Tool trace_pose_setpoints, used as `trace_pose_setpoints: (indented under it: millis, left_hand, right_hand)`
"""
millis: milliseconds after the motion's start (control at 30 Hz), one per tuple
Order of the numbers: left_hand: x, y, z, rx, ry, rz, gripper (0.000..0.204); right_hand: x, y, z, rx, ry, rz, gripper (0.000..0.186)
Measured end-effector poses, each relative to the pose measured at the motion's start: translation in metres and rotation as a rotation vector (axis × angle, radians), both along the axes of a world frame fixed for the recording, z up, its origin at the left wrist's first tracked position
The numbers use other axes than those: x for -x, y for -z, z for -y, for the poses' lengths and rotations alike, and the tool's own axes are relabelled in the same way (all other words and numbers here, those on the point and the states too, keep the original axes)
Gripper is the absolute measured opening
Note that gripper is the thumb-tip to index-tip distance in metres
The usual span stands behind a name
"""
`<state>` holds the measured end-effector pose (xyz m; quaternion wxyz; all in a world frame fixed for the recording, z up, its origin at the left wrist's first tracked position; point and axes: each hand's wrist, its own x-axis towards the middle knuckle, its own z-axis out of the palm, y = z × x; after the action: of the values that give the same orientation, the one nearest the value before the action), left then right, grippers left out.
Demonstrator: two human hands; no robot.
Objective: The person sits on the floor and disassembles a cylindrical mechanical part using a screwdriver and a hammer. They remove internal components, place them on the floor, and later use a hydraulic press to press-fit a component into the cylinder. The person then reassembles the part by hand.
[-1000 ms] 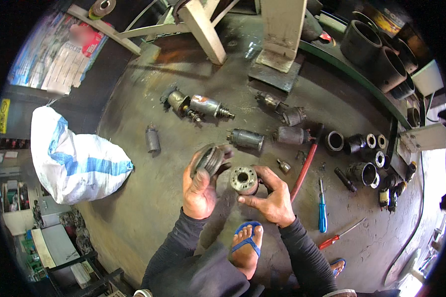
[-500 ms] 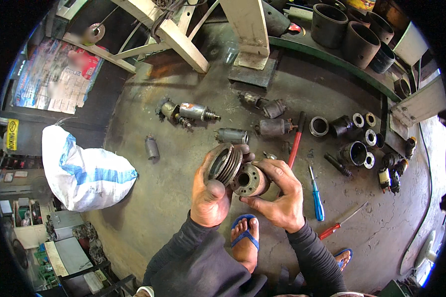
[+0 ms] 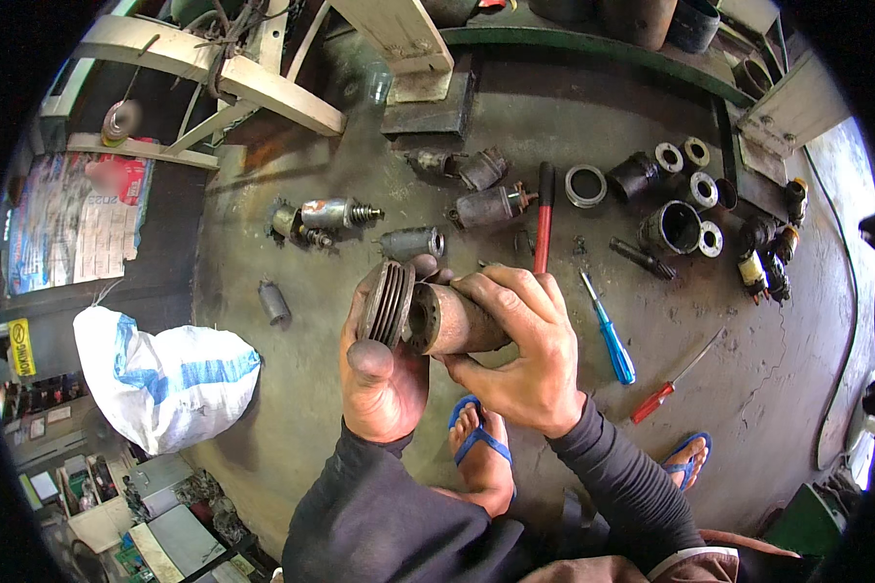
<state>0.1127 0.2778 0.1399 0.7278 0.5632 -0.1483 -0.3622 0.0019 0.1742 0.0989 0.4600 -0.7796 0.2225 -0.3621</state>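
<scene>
A dark grooved pulley [image 3: 387,303] sits in my left hand [image 3: 387,394], the thumb on its near side and the fingers around its far edge. My right hand [image 3: 527,345] grips a brownish metal cylinder [image 3: 462,321] from the right, fingers over the top and thumb below. The cylinder lies on its side, and its face, ringed with small holes, points left at the pulley. The two parts are very close; whether they touch I cannot tell. Both are held above the floor, over my sandalled foot [image 3: 483,452].
Beyond my hands lie solenoid-like cylinders [image 3: 491,206], a red-handled hammer [image 3: 544,219] and a metal ring [image 3: 585,186]. To the right are a blue screwdriver [image 3: 611,340], a red screwdriver [image 3: 663,394], a black housing [image 3: 669,228] and several washers. A white sack [image 3: 170,379] stands left.
The cylinder has turned in my right hand, so its holed face points left toward the pulley rather than up at me. The pulley has tipped more edge-on. The whole view has shifted.
</scene>
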Motion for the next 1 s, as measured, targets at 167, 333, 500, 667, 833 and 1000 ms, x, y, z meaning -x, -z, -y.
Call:
trace_pose_setpoints:
  millis: [167, 333, 500, 667, 833, 1000]
  left_hand:
    - [0.002, 0.005, 0.0, -0.022, -0.006, -0.002, 0.119]
    - [0.004, 0.005, -0.001, 0.003, -0.037, 0.009, 0.121]
    - [0.006, 0.002, 0.007, 0.023, -0.031, 0.025, 0.127]
    - [0.004, 0.007, 0.002, -0.008, -0.021, 0.293, 0.118]
    - [-0.001, 0.025, -0.002, 0.08, 0.163, 0.448, 0.114]
    - [-0.002, 0.063, 0.004, 0.019, 0.075, 0.607, 0.094]
  right_hand:
    - [-0.001, -0.003, 0.0, -0.005, 0.036, 0.001, 0.067]
    - [-0.003, -0.002, -0.003, -0.01, 0.005, 0.025, 0.072]
    - [-0.003, 0.002, -0.003, -0.045, 0.012, 0.043, 0.072]
    - [-0.004, 0.005, -0.006, -0.115, -0.028, 0.106, 0.07]
    - [-0.001, 0.011, -0.005, -0.206, -0.106, 0.177, 0.06]
    - [-0.005, 0.036, -0.017, -0.199, -0.037, 0.052, 0.056]
